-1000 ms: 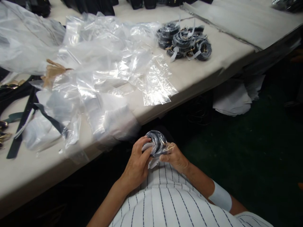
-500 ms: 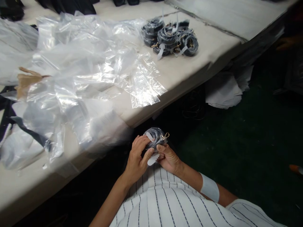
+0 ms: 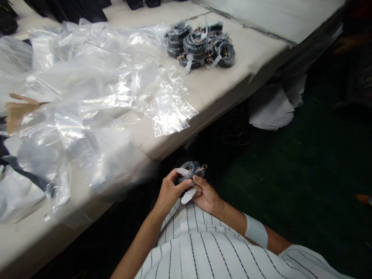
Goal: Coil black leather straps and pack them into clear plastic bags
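A coiled dark strap (image 3: 190, 169) with a gold clasp is held in front of my striped shirt. My left hand (image 3: 172, 190) grips its left side, the fingers by a white tag (image 3: 182, 171) on the coil. My right hand (image 3: 207, 193) pinches the coil's lower right edge, thumb on top. A second white tag end (image 3: 188, 196), with a toothed edge, hangs below the coil between my hands. On the table (image 3: 258, 58) stands a pile of similar wrapped coils (image 3: 196, 45) with white tags and gold clasps.
Clear plastic bags (image 3: 87, 85) spread over the table's left part, some overhanging its front edge. A brown paper piece (image 3: 21, 112) lies at the left. Black items (image 3: 69, 9) are at the back. White sheets (image 3: 270, 106) sit below the table at the right.
My left fingers have drawn in from over the coil towards its left edge, and the upper white tag lies flatter. The view has shifted a little, moving the table items left.
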A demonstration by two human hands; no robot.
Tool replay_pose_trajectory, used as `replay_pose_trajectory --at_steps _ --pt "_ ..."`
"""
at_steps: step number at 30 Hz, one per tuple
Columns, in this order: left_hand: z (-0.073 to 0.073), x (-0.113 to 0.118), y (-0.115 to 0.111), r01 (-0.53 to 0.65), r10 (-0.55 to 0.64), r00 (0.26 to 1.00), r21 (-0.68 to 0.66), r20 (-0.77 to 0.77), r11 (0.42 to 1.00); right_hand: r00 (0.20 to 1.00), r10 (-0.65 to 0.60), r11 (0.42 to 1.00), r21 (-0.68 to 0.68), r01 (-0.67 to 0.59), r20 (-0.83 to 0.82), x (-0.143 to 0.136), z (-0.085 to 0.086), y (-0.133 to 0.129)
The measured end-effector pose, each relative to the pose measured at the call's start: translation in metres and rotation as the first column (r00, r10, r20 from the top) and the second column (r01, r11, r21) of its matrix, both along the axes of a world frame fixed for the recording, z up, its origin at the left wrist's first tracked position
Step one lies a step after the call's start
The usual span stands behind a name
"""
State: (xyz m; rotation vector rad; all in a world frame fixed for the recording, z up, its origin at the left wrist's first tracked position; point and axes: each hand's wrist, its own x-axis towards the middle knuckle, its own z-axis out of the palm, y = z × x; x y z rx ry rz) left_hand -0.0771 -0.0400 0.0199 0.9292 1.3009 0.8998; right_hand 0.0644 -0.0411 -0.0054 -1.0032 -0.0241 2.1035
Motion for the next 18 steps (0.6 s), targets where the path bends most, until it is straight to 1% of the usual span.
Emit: replay_pose_trajectory --at_steps 1,3,4,6,9,12,15,18 --pt "-0.001 0.002 0.000 -0.034 0.034 0.999 0.002 -0.002 0.999 1.000 -0.009 1.000 0.028 0.008 0.028 0.000 0.001 0.001" --pt "-0.004 0.005 -0.002 -0.099 0.101 0.992 0.039 -0.072 0.994 0.995 -0.037 0.995 0.091 0.028 0.097 0.000 0.004 0.003" --pt "-0.005 0.006 -0.002 -0.117 0.125 0.985 0.071 -0.119 0.991 0.989 -0.051 0.991 0.128 0.034 0.139 0.001 0.005 0.004" --pt "-0.008 0.006 -0.003 -0.112 0.141 0.970 0.149 -0.199 0.982 0.972 -0.053 0.979 0.204 0.006 0.228 0.002 0.007 0.004" --pt "-0.010 0.002 -0.003 -0.010 0.092 0.957 0.284 -0.276 0.959 0.955 0.003 0.963 0.255 -0.082 0.296 0.008 0.007 0.003" --pt "-0.011 -0.002 -0.003 0.156 0.002 0.921 0.371 -0.390 0.915 0.952 0.050 0.962 0.241 -0.127 0.303 0.015 0.005 0.000" --pt "-0.008 -0.004 -0.004 0.303 -0.077 0.849 0.363 -0.522 0.881 0.927 0.074 0.957 0.236 -0.170 0.367 0.018 -0.001 -0.004" --pt "-0.004 -0.001 -0.004 0.382 -0.101 0.772 0.331 -0.627 0.863 0.875 0.096 0.938 0.251 -0.239 0.474 0.020 -0.007 -0.007"
